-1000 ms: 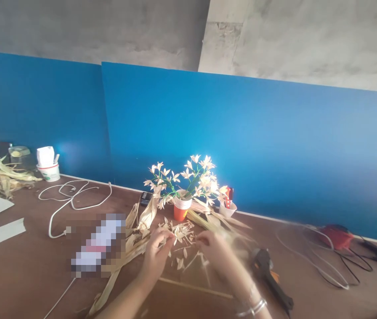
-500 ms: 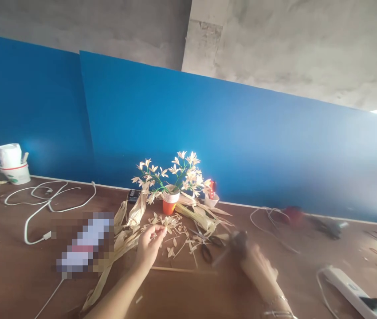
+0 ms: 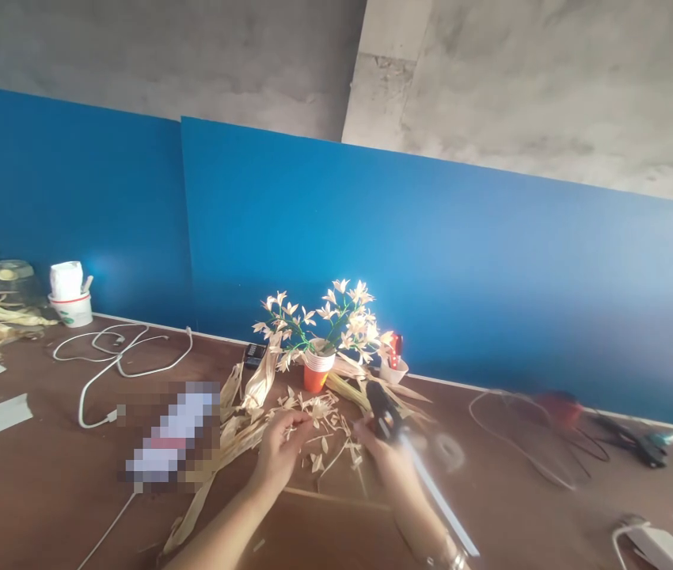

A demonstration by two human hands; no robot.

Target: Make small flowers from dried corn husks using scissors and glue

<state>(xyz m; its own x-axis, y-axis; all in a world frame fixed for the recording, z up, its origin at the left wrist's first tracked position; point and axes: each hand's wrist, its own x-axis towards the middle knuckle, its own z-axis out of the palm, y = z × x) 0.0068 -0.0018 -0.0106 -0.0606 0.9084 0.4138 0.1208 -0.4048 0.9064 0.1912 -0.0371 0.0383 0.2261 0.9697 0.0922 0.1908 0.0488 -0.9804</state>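
Observation:
My left hand (image 3: 283, 447) is closed in a pinch just in front of the cup. At its fingertips is a small pale husk flower (image 3: 316, 410), partly lost among the husk pieces behind it. My right hand (image 3: 393, 471) is wrapped round a black glue gun (image 3: 382, 408), and a long translucent glue stick (image 3: 440, 495) sticks out of its rear towards me. Loose cut husk petals (image 3: 317, 461) lie between the hands. Behind them, an orange and white paper cup (image 3: 315, 376) holds green-stemmed husk flowers (image 3: 351, 317). The scissors are hidden.
Dried corn husks (image 3: 259, 384) flank the cup. A phone-like blurred object (image 3: 173, 431) and a white cable (image 3: 93, 380) lie left. Another cup (image 3: 75, 309) stands further left. On the right are pliers-like tools (image 3: 639, 443) and a power strip (image 3: 663, 550). A blue partition (image 3: 431, 253) closes the back.
My right hand has brought the glue gun from the right, in towards my left hand. The left hand keeps its pinch. The whole view has shifted, with things appearing further right.

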